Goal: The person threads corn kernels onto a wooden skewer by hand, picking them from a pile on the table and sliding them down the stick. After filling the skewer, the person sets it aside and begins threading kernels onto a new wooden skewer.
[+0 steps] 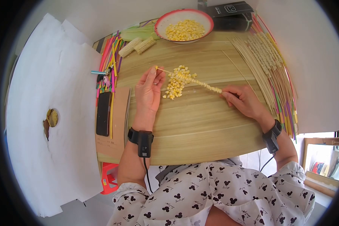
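One kernel point(156, 67), pinched in the left hand point(147, 91), sits at the tip of a kernel-threaded skewer point(205, 85) the right hand point(246, 101) grips.

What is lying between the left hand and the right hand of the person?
The head view shows a stick threaded with corn kernels spanning the gap; loose kernels lie on the tabletop there too.

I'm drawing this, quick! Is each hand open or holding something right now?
Left hand: closed, pinching a corn kernel at one tip of the skewer.
Right hand: closed, holding the skewer's other end.
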The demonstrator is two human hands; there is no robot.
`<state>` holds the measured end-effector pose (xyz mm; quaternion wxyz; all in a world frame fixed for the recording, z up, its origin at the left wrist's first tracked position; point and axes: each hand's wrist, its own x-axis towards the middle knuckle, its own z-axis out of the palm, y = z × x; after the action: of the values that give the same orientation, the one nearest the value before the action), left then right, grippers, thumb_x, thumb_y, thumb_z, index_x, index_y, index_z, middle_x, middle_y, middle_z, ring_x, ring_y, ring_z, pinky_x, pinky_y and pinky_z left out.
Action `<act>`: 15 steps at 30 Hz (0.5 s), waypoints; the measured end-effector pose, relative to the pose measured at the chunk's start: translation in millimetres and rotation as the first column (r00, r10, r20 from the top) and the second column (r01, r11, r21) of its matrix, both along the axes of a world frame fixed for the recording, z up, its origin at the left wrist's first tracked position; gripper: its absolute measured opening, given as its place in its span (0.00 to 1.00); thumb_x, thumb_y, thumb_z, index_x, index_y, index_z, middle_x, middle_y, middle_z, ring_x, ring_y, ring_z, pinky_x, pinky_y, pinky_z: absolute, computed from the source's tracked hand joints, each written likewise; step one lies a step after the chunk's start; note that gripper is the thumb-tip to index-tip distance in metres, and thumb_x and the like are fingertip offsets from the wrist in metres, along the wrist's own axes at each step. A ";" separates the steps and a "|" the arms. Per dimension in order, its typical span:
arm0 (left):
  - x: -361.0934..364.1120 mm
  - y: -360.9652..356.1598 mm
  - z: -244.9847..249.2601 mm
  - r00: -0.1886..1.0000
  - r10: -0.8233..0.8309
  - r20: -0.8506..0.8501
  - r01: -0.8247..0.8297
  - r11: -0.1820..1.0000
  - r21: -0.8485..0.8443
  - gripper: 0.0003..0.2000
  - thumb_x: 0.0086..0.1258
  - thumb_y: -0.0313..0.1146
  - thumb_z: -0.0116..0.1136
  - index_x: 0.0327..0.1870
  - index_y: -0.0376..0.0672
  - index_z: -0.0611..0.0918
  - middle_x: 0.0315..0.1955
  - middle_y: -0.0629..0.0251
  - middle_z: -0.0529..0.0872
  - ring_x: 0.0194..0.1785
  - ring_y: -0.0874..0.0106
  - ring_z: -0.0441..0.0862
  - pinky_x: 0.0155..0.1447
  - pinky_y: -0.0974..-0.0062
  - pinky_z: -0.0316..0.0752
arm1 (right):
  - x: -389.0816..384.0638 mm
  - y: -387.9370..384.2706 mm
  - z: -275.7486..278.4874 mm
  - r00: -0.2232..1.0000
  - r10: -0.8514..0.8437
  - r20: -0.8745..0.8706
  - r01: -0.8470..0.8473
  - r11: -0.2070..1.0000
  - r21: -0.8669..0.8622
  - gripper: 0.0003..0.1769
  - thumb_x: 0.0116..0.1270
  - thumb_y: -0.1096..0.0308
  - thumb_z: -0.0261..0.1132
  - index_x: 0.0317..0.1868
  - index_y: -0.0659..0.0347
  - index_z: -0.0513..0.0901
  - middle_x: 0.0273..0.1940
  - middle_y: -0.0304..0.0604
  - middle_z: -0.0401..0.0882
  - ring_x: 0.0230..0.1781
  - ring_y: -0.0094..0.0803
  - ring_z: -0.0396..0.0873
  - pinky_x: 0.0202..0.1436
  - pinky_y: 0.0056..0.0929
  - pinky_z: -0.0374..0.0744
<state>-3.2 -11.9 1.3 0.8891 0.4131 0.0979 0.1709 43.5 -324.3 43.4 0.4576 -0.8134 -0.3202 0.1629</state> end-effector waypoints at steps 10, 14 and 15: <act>-3.3 -18.8 8.2 0.999 -0.041 -0.014 0.043 0.985 0.166 0.06 0.71 0.27 0.62 0.45 0.36 0.85 0.43 0.55 0.87 0.42 0.72 0.83 0.52 0.75 0.79 | -2.2 1.9 0.3 1.000 -0.014 -0.001 0.014 0.999 0.041 0.10 0.74 0.67 0.59 0.39 0.65 0.81 0.20 0.36 0.71 0.21 0.22 0.66 0.26 0.26 0.67; -4.8 -23.9 7.7 0.997 -0.076 -0.012 0.077 0.982 0.172 0.06 0.69 0.27 0.65 0.43 0.36 0.85 0.39 0.61 0.87 0.38 0.74 0.83 0.49 0.76 0.79 | -2.4 2.1 1.1 1.000 -0.018 -0.002 0.018 0.999 0.044 0.10 0.74 0.67 0.59 0.39 0.65 0.82 0.20 0.36 0.72 0.21 0.22 0.67 0.27 0.26 0.68; -5.2 -25.4 8.0 0.994 -0.106 -0.010 0.107 0.980 0.168 0.07 0.67 0.28 0.67 0.43 0.35 0.85 0.37 0.63 0.87 0.37 0.75 0.83 0.49 0.77 0.79 | -2.4 2.0 0.8 1.000 -0.014 0.008 0.014 0.999 0.044 0.10 0.74 0.67 0.59 0.40 0.65 0.82 0.20 0.35 0.72 0.21 0.22 0.67 0.27 0.26 0.68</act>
<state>-8.5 -37.3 9.3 0.8590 0.4912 0.0613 0.1305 41.2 -322.3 44.2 0.4750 -0.8061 -0.3199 0.1493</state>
